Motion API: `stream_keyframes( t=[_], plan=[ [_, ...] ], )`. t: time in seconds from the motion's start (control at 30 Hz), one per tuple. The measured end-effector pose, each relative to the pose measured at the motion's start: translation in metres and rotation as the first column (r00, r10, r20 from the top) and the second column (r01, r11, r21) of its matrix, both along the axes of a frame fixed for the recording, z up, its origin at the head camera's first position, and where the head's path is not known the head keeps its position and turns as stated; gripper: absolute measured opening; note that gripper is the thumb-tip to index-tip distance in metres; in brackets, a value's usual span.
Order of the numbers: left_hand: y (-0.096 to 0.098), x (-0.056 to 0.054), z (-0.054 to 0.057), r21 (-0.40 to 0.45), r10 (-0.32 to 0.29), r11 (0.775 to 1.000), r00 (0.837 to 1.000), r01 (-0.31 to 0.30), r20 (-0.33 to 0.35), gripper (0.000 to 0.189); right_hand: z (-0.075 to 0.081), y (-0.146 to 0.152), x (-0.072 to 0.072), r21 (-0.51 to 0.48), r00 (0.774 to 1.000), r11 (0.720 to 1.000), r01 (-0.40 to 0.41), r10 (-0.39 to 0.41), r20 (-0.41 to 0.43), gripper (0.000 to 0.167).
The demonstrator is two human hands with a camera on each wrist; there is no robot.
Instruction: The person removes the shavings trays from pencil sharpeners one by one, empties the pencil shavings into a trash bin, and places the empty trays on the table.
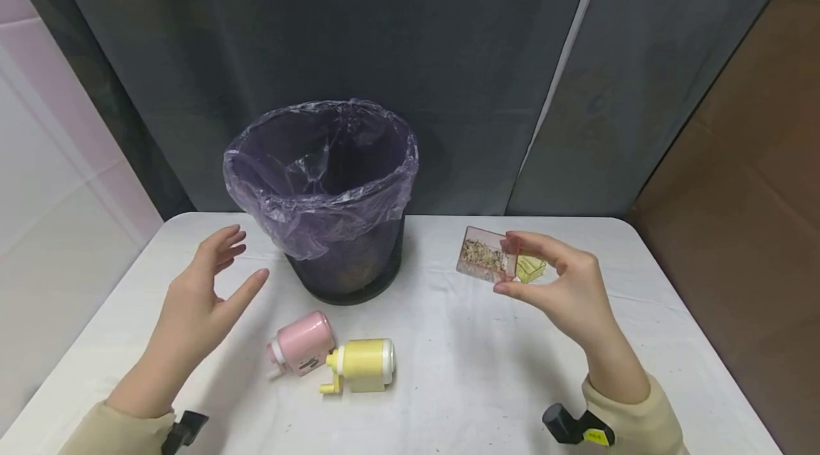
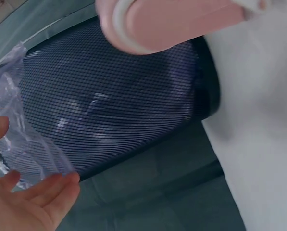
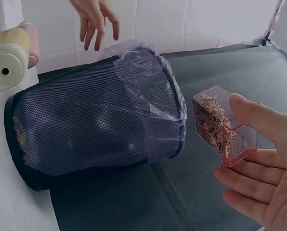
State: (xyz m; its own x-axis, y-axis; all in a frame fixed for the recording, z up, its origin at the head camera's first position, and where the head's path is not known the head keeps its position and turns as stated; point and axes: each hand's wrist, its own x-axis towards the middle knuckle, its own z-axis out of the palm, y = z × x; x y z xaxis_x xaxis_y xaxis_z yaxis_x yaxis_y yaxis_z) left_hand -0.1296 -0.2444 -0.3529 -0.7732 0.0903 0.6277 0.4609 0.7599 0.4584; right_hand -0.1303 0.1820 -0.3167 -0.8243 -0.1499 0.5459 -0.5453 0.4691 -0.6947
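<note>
My right hand [image 1: 564, 284] pinches a clear pink shavings drawer [image 1: 485, 255] between thumb and fingers, above the table right of the bin. Pencil shavings [image 3: 211, 115] fill part of it in the right wrist view. A yellow transparent piece [image 1: 530, 268] shows just behind that hand. My left hand [image 1: 201, 298] is held in the air left of the bin, fingers apart and nothing in them. Below the bin lie a pink pencil sharpener [image 1: 304, 342] and a yellow pencil sharpener [image 1: 366, 362] with its crank toward the left.
A black mesh waste bin [image 1: 349, 270] stands at the back of the white table [image 1: 442, 398]. A translucent purple bag [image 1: 320, 213] lines it and folds over the rim. Dark cloth [image 1: 474, 85] hangs behind the table.
</note>
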Motion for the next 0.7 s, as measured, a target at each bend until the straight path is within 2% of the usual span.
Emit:
stream_keyframes(
  t=[0.23, 0.37, 0.5, 0.7],
  plan=[
    [0.004, -0.006, 0.018, 0.064, 0.011, 0.998, 1.000, -0.010, -0.016, 0.076, 0.010, -0.002, -0.001, 0.014, 0.999, 1.000, 0.005, -0.004, -0.032, 0.061],
    [0.006, -0.008, 0.028, 0.094, 0.021, 0.995, 1.000, -0.021, 0.002, 0.078, 0.015, -0.002, -0.001, 0.008, 0.999, 1.000, -0.004, 0.004, -0.034, 0.061],
    [0.008, -0.010, 0.039, 0.096, 0.033, 0.995, 0.998, -0.037, 0.049, 0.079, 0.020, -0.003, -0.001, 0.020, 0.999, 1.000, 0.000, 0.001, -0.049, 0.061],
    [0.011, -0.016, 0.048, 0.081, 0.023, 0.996, 0.997, -0.028, 0.067, 0.077, 0.023, -0.006, -0.003, 0.028, 0.997, 1.000, -0.010, 0.012, -0.071, 0.061]
  ],
)
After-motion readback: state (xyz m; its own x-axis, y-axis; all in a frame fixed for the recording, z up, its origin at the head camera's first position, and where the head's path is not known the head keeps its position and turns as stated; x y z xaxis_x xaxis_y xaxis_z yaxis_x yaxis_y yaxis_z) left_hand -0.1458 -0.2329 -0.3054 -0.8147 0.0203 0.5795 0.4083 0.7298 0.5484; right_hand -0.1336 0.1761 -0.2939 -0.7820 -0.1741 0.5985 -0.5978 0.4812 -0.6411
